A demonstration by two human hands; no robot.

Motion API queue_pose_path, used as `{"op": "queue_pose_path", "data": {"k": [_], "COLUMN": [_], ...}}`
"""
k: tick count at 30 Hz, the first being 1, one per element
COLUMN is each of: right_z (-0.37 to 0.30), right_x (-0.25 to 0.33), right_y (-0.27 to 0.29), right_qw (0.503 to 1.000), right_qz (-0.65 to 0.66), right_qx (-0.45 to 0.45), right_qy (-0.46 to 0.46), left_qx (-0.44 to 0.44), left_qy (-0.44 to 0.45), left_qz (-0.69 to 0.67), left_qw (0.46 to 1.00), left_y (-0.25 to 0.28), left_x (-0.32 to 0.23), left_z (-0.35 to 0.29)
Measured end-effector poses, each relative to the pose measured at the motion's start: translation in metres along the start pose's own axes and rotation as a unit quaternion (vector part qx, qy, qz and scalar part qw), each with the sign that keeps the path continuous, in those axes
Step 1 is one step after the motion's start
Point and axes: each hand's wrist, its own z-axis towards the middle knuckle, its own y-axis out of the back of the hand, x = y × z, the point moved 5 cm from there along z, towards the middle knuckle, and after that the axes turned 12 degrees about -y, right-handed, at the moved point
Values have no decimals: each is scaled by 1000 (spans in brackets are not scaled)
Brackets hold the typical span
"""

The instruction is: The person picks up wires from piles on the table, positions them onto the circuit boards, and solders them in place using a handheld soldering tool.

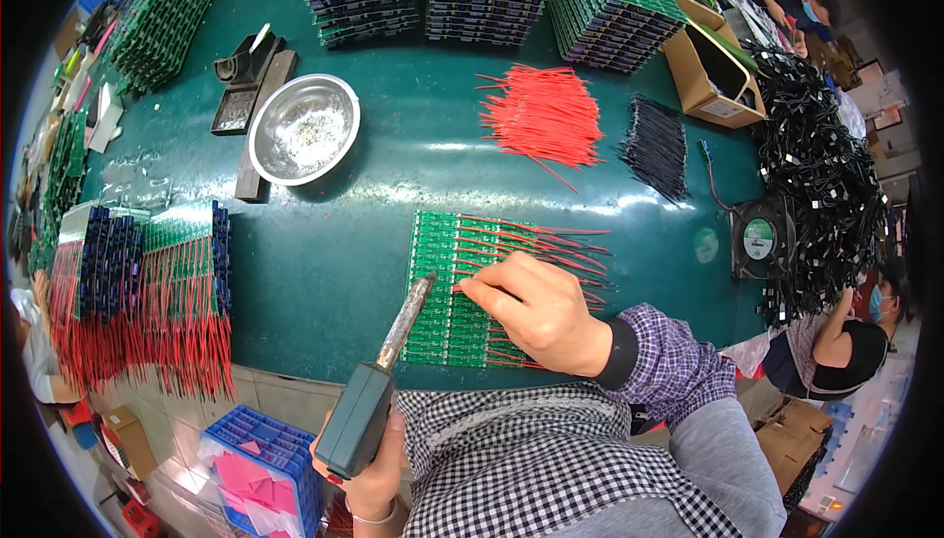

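My left hand (pixel 378 479) is wrapped round the dark green handle of a soldering iron (pixel 358 422). The iron's metal barrel slants up to the right, and its tip meets or hovers just over a green circuit board panel (pixel 429 327); I cannot tell which. My right hand (pixel 541 314) rests over the panel's right part, thumb and forefinger pinching a red wire (pixel 458 287) near the tip. Several red wires (pixel 560 243) lie across the panel in rows, their free ends pointing right. My right hand covers some of them.
Beyond the panel lie a pile of loose red wires (pixel 543 117) and a bundle of black wires (pixel 655 148). A metal bowl (pixel 344 149) stands at the left back. Board stacks (pixel 487 7) line the far side. Wired boards (pixel 182 272) sit left; a fan (pixel 760 240) and black cables (pixel 821 184) sit right.
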Motion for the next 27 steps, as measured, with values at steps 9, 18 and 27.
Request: {"op": "queue_pose_path", "data": {"k": [9,18,27], "right_z": [-4,-4,-3], "right_x": [-2,0,1], "right_y": [-8,-9,-9], "right_qw": [1000,999,998], "right_qz": [-16,-41,-46], "right_qx": [20,20,17], "right_qy": [6,25,31], "left_qx": [33,63,78], "left_qy": [11,3,9], "left_qz": [-3,1,7], "left_qw": [999,998,997], "left_y": [0,-2,-4], "left_x": [2,-1,0], "left_z": [-2,2,2]}}
